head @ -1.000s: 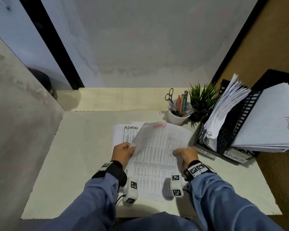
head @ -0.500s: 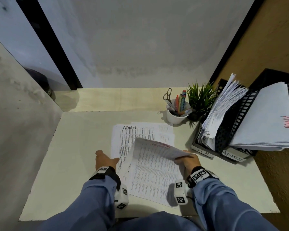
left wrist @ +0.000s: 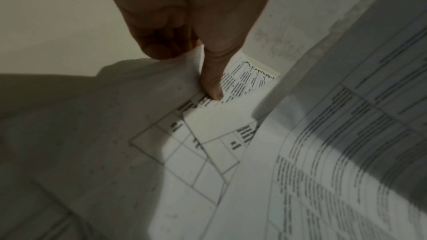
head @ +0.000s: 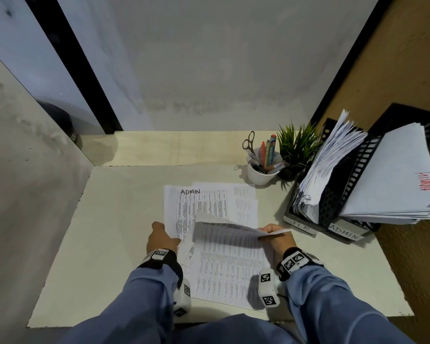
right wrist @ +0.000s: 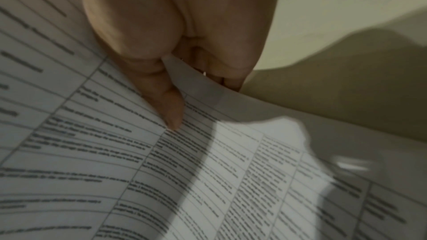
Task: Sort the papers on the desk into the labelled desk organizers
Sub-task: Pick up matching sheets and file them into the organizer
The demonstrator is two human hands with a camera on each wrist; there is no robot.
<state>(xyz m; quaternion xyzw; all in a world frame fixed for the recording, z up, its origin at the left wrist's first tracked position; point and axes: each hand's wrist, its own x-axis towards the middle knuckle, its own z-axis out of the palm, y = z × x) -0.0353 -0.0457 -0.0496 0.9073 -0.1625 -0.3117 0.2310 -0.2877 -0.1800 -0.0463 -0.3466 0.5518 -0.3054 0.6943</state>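
Top sheet [head: 230, 256] is lying at the near middle of the desk [head: 114, 219], its far edge curling up off the pile and folding back toward the person. Right hand [head: 276, 235] is pinching that raised edge at the sheet's right side, thumb [right wrist: 171, 109] on the printed face, the other fingers behind the paper. Beneath and beyond it, the stack [head: 209, 204] is lying flat, its uppermost visible page headed ADMIN in black. Left hand [head: 160, 240] is sitting at the stack's left edge, one finger [left wrist: 212, 79] pressing straight down on the page there; the remaining fingers seem to be curled back, though the wrist view is too dim to be sure. Well right of both hands, the black organizers [head: 343, 202] labelled HR and ADMIN are standing stuffed with papers. Behind the stack, a white cup [head: 260, 173] of pens and scissors is standing beside a small plant [head: 297, 147].
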